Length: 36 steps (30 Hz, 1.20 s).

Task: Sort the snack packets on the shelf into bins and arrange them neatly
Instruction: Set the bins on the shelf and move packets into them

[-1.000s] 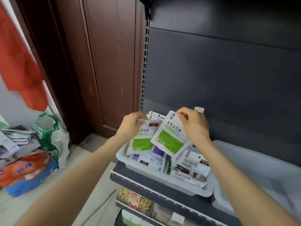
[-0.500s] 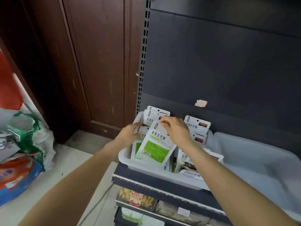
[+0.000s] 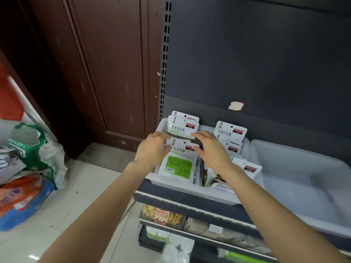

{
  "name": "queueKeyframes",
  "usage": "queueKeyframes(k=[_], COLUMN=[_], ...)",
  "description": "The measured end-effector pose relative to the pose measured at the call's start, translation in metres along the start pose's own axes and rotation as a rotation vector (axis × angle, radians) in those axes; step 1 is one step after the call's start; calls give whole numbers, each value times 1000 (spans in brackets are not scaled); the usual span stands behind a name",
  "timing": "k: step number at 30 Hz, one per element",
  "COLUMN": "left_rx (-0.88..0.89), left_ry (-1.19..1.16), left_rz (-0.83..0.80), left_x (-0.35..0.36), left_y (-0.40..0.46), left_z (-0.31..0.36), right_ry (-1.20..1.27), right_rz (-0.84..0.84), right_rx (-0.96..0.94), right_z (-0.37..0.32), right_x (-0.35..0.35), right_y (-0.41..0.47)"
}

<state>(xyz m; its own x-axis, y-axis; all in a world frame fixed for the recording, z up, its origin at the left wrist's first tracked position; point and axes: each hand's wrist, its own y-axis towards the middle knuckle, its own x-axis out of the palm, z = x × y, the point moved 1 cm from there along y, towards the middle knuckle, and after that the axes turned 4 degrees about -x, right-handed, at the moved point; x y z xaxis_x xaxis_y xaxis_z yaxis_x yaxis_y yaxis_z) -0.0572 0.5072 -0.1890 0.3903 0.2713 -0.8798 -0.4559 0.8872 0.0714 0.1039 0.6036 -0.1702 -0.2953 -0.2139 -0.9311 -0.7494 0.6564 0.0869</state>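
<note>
A white bin (image 3: 190, 193) on the shelf holds snack packets. A green-label packet (image 3: 177, 166) leans at its front left, behind it more green packets (image 3: 183, 124) stand upright at the back. My left hand (image 3: 152, 150) touches the front packet's top left corner, fingers fairly straight. My right hand (image 3: 211, 149) reaches in from the right, fingertips at the packets' top right edge. Purple-type packets (image 3: 230, 130) stand at the bin's back right; other packets (image 3: 250, 168) lie under my right wrist.
An empty translucent bin (image 3: 303, 188) sits to the right on the same shelf. Lower shelves hold boxed snacks (image 3: 163, 215). A brown door (image 3: 106, 73) and bags on the floor (image 3: 28, 168) are at the left.
The green packet that my right hand held up has come down into the bin's front left. Both hands have moved lower, to the packets' tops.
</note>
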Motion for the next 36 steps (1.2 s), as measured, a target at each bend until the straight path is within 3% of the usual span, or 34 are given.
queueKeyframes(k=[6,12,20,29,36], left_rx=[149,353,630,758,852], left_ry=[136,124,-160,-183,-133], left_rz=[139,92,-294,-442,-397], left_x=[9,60,170,273,341], left_y=[-10,-40,-116,-185,-190], left_z=[96,224,417,604,753], right_ry=[-170,-236,-176,-182,-179], right_rz=[212,264,252,237,305], right_rx=[144,347,582,802,913], right_z=[43,122,257,398,510], right_x=[-53,-102,-166,-222,-274], right_y=[-67,-170,-359,-536,-608])
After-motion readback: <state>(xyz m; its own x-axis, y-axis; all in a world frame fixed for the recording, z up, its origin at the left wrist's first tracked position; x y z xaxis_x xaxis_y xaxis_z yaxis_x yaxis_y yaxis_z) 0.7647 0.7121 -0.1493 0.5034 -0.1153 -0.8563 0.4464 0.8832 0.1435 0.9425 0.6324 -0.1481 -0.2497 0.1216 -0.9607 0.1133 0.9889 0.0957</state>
